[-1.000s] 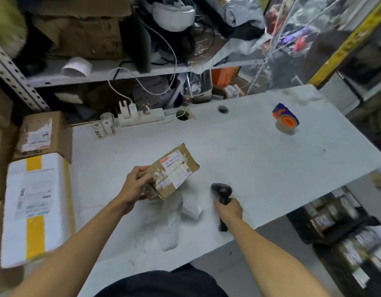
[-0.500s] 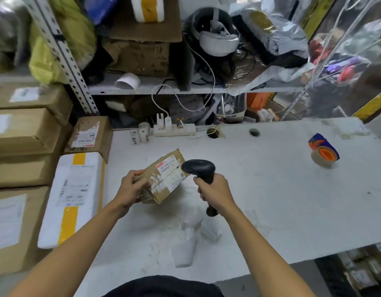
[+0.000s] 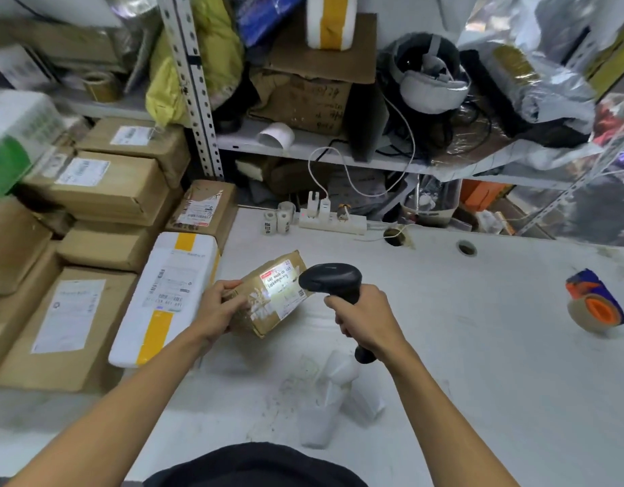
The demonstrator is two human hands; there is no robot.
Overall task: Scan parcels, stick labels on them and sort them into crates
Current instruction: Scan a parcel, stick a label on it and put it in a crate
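Nearest the person, below the hands, loose white label strips [image 3: 333, 391] lie curled on the white counter [image 3: 479, 363]. Above them the left hand [image 3: 217, 311] grips the near left end of a small brown parcel [image 3: 268, 297], tilted up off the counter. Just beside it, the right hand [image 3: 365, 319] is wrapped round the handle of a black scanner [image 3: 329, 280], its head almost touching the parcel's lit label [image 3: 280, 275]. Far right of the right hand sits a tape dispenser [image 3: 595, 305]. Left of the left hand, boxes [image 3: 103, 191] are stacked. Beyond both hands, a power strip [image 3: 333, 221] lies below a cluttered shelf [image 3: 303, 144].
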